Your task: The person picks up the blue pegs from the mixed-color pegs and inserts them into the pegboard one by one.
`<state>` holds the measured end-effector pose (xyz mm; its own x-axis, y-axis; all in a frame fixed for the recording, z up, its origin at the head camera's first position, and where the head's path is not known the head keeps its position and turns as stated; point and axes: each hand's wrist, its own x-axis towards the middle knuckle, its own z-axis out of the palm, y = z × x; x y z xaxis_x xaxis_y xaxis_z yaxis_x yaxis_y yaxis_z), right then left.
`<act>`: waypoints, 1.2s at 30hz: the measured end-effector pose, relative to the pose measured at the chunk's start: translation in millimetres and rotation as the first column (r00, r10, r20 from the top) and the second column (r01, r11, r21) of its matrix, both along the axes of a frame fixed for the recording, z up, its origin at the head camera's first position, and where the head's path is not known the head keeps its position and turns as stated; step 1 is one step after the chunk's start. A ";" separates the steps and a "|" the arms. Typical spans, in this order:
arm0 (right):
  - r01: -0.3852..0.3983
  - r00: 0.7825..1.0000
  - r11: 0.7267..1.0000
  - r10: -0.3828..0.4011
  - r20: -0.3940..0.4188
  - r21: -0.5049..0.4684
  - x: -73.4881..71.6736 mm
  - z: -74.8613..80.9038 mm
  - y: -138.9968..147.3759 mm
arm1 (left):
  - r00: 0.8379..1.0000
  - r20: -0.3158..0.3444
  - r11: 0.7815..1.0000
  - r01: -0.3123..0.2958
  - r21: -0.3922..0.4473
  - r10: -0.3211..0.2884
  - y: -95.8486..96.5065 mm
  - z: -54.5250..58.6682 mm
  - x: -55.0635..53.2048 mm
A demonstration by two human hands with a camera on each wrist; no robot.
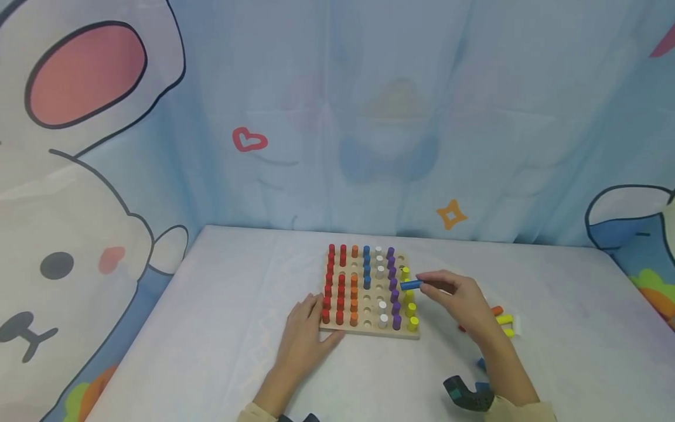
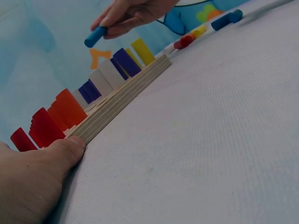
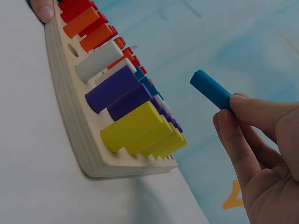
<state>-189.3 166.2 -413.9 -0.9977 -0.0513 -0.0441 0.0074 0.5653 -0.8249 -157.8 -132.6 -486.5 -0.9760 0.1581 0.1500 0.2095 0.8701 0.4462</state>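
A wooden pegboard lies on the table with rows of coloured pegs: red, orange, blue, white, purple and yellow. My left hand rests against its near left corner, fingers along the left side and thumb pressed to the front edge. Between the thumb and fingertips of my right hand is a blue peg, pinched at one end and held above the board's right side. It points left, and in the head view overlaps the yellow column. Bare holes show in the near part of the blue column.
Right of the board, loose orange, yellow, red and white pegs lie partly behind my right forearm. Loose blue pegs lie nearer me. A dark curved device is at my right wrist. A printed curtain hangs behind the table.
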 end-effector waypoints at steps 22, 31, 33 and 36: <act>0.044 0.993 0.998 -0.038 -0.115 0.042 3.2 -11.2 -34.0 | 1.000 0.005 1.000 0.005 -0.006 -0.005 0.0 3.2 2.3; 0.005 0.961 0.989 0.036 -0.276 0.148 5.7 -11.9 -59.5 | 1.000 0.009 1.000 -0.004 -0.004 0.004 -0.6 1.9 2.0; -0.003 0.944 0.984 0.062 -0.325 0.180 6.0 -12.9 -63.8 | 1.000 0.006 1.000 -0.002 -0.005 0.002 -0.6 1.7 1.4; 0.004 0.925 0.978 0.076 -0.371 0.211 6.3 -14.5 -69.3 | 1.000 0.006 1.000 0.002 -0.003 -0.002 -0.5 1.7 0.8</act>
